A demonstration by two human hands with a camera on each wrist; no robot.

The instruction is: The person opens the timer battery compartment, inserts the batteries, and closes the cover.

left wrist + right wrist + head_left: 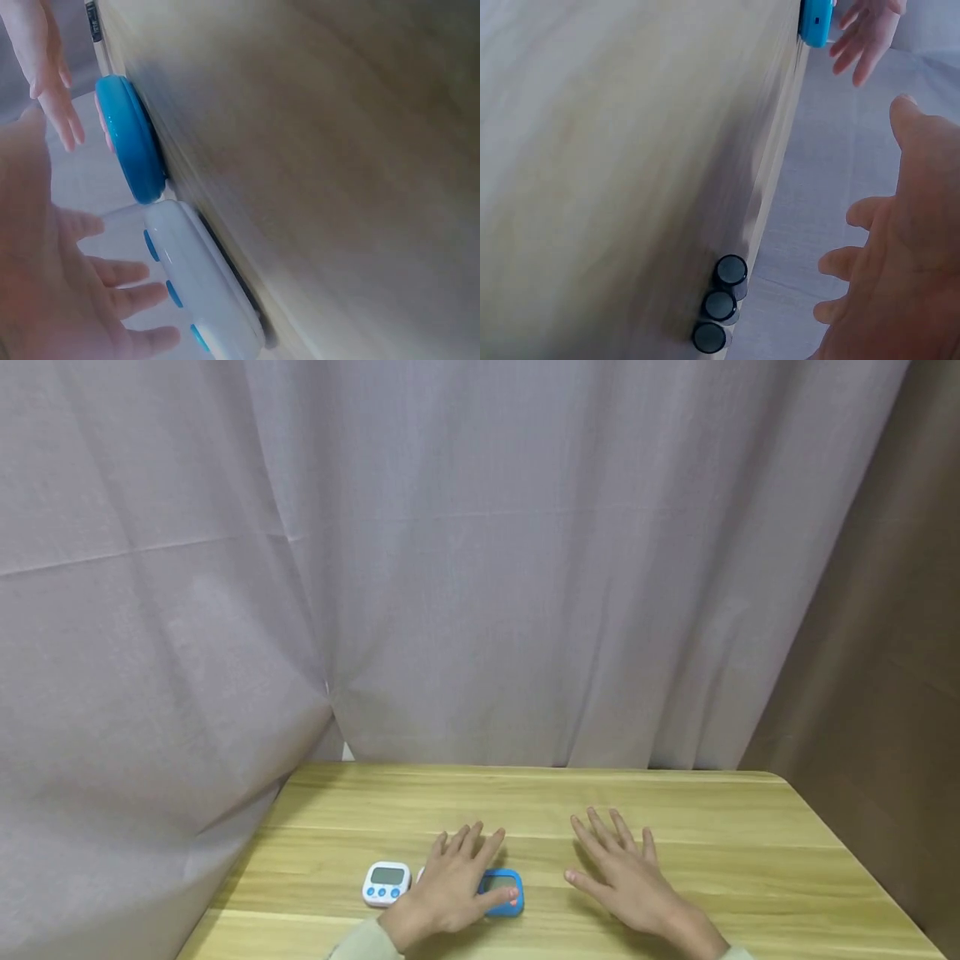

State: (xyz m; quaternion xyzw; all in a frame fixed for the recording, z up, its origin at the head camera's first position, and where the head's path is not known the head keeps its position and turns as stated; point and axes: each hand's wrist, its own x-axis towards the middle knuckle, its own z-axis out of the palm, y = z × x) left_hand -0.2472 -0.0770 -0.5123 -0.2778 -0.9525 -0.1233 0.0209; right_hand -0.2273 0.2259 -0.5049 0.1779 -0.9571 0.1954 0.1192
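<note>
My left hand (453,887) hovers palm down over the timers, fingers spread and thumb pointing right. Under it, a blue-rimmed digital timer (513,907) shows past the thumb. Left of this hand lies a white timer (386,885) with blue buttons. Between the two, the edge of another white timer (421,874) peeks out, mostly hidden by the hand. In the left wrist view, the fingers stand just off a white timer (206,277). My right hand (626,881) holds nothing, fingers spread above the tabletop to the right of the blue timer.
Three dark round-ended cylinders (720,305) stand in a row on the table in the right wrist view. The wooden table (720,810) ends at grey curtains (525,610) at the back, with a brown drape (885,677) at right.
</note>
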